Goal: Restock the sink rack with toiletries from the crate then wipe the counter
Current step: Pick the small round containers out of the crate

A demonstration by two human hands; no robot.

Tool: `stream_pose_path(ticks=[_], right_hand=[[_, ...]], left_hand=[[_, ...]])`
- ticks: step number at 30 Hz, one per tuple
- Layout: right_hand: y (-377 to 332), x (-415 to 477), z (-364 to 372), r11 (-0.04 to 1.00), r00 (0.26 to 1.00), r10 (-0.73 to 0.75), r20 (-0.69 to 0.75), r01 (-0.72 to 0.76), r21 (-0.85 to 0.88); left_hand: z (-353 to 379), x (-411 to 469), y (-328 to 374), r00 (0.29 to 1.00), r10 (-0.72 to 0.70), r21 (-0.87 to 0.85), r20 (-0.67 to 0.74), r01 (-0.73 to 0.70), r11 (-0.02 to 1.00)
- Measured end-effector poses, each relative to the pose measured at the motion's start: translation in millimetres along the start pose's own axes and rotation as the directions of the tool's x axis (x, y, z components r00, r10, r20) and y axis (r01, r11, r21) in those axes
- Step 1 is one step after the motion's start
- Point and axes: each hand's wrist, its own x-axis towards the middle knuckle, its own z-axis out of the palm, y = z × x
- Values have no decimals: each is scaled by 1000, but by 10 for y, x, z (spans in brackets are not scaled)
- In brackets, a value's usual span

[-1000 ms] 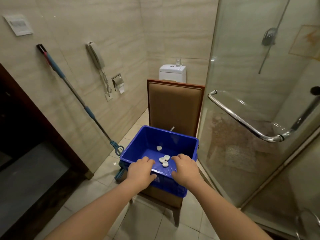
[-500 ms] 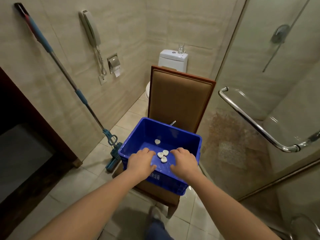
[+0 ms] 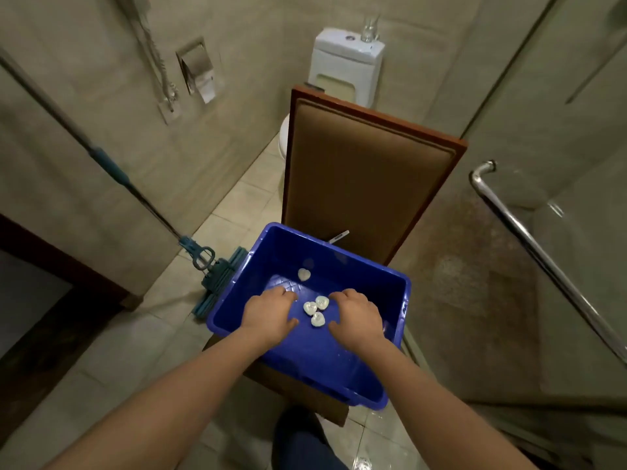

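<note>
Head view: where are the soaps (image 3: 310, 307)?
— In the crate (image 3: 339, 262): three clustered centrally, one apart at 11 o'clock. Left hand (image 3: 269, 315) and right hand (image 3: 358, 317) lie loose, apart, flanking the cluster, gripping nothing.
— Best move?
— Probably sweep them together, then scoop once.

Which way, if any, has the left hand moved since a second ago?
Yes: the left hand went forward off the crate's near rim, deeper inside beside the white hearts.
</note>
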Motion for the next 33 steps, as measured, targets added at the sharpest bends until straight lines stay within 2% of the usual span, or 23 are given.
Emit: stream_pose_path(ticks=[7,15,26,33], right_hand=[[257,569,295,996,986,66,153,-74,45],[560,1042,1006,979,948,143,284,-178,102],[715,1619,1915,936,927,217,306,-286,204],[703,1723,2235,937,932,240,273,-295,185]], left_hand=[[275,591,-127,991,-23,-8,129,24,1000],[935,1287,-261,961,-1,-57,276,18,998],[1799,1975,-325,955,64,-233,291,6,972],[2075,2100,-345,956,96,-223,279,-33,974]])
